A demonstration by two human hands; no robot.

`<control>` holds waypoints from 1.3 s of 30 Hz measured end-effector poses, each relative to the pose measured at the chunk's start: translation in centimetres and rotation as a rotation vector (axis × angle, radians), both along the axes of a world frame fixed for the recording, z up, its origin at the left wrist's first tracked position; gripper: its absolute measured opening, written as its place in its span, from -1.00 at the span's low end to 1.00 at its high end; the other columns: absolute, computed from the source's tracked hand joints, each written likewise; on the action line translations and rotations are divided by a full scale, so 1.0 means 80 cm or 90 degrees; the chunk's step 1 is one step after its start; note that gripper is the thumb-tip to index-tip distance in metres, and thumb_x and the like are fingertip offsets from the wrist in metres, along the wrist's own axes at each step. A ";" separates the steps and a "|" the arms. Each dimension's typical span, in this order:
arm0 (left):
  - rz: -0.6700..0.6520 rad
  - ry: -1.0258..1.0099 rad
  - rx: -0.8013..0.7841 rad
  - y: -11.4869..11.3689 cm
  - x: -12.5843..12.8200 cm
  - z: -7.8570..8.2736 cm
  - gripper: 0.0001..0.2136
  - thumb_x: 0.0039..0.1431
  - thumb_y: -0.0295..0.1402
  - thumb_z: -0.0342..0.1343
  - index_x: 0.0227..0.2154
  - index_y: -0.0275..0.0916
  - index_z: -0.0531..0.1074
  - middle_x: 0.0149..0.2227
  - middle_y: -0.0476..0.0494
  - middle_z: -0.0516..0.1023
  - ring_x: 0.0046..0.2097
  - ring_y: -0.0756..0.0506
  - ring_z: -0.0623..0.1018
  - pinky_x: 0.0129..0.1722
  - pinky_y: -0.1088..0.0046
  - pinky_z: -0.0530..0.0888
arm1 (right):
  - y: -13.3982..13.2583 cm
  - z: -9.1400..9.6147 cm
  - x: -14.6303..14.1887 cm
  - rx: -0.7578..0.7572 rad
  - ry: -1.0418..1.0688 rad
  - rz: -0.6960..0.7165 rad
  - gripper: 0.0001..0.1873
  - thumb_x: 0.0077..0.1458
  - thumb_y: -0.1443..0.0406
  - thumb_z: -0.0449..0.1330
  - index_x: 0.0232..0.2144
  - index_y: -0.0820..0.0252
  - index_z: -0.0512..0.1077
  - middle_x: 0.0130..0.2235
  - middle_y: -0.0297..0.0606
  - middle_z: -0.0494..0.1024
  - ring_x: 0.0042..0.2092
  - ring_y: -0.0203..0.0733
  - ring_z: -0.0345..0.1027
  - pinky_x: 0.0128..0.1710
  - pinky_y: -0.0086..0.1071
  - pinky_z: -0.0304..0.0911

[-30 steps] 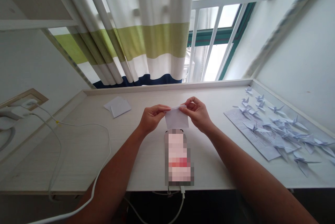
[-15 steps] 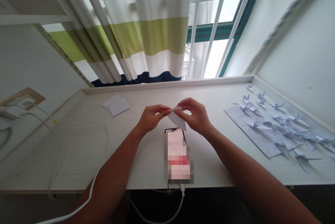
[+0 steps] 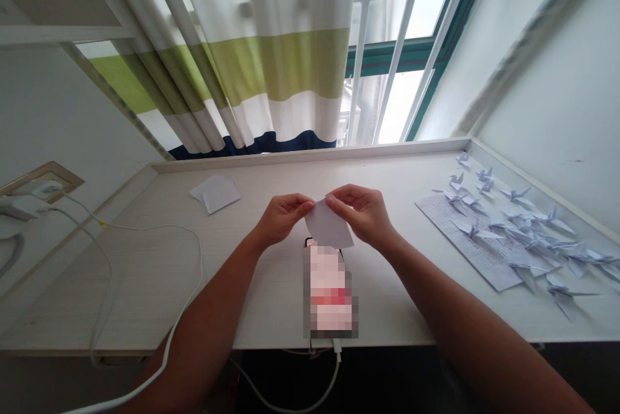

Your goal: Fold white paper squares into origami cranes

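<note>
A small white sheet of paper (image 3: 329,225) hangs between my two hands, over the middle of the white desk (image 3: 271,298). My left hand (image 3: 285,217) pinches its upper left corner between thumb and fingers. At the upper right corner, my right hand (image 3: 361,210) grips it the same way. The paper's lower edge hangs just over the top end of a phone (image 3: 330,291), whose screen is pixelated. Any folds in the paper are too faint to tell.
Several folded paper cranes (image 3: 533,233) lie at the right, some on a written sheet (image 3: 477,252). A few loose white paper squares (image 3: 221,194) lie at the back left. A white cable (image 3: 199,252) crosses the left side; another cable (image 3: 338,351) plugs into the phone.
The paper has turned from a narrow, slanted shape to a broad, nearly square face towards me. Both hands have stayed almost in place, still pinching it.
</note>
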State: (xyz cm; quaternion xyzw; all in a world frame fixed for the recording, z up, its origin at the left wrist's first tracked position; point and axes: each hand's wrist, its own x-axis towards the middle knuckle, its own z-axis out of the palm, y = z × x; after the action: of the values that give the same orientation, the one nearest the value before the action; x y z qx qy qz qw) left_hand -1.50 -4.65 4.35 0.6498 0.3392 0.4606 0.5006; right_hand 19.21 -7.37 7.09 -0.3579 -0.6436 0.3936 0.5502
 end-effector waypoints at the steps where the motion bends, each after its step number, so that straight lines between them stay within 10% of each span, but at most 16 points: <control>1: -0.005 -0.012 -0.013 0.001 -0.001 0.000 -0.73 0.11 -0.15 0.33 -0.34 -0.29 0.64 -0.37 -0.14 0.65 -0.33 -0.03 0.55 -0.32 0.47 0.48 | 0.001 0.000 0.001 -0.015 0.018 0.016 -0.78 0.06 0.12 0.38 -0.35 0.16 0.61 -0.34 -0.23 0.66 -0.29 -0.16 0.54 -0.24 -0.23 0.47; 23: -0.024 -0.019 -0.113 -0.007 0.002 0.009 -0.68 0.04 -0.11 0.37 -0.39 -0.32 0.60 -0.41 -0.12 0.61 -0.39 -0.02 0.51 -0.39 0.49 0.43 | 0.013 -0.005 0.005 -0.130 0.174 0.065 -0.87 0.03 0.26 0.30 -0.44 0.18 0.64 -0.42 -0.24 0.65 -0.38 -0.19 0.50 -0.26 -0.23 0.49; 39: 0.056 0.017 0.013 -0.008 0.008 0.003 -0.74 0.08 -0.17 0.35 -0.35 -0.30 0.58 -0.35 -0.15 0.62 -0.30 -0.06 0.56 -0.28 0.43 0.49 | 0.007 -0.003 0.000 -0.155 0.070 0.044 -0.67 -0.04 0.10 0.44 -0.29 0.20 0.58 -0.38 -0.23 0.63 -0.37 -0.19 0.49 -0.42 -0.35 0.37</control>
State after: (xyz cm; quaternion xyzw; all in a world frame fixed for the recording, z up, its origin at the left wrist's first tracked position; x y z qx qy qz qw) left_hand -0.87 -5.27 4.60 0.6453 0.3692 0.4773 0.4684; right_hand 19.17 -6.81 6.87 -0.3775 -0.5719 0.5066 0.5233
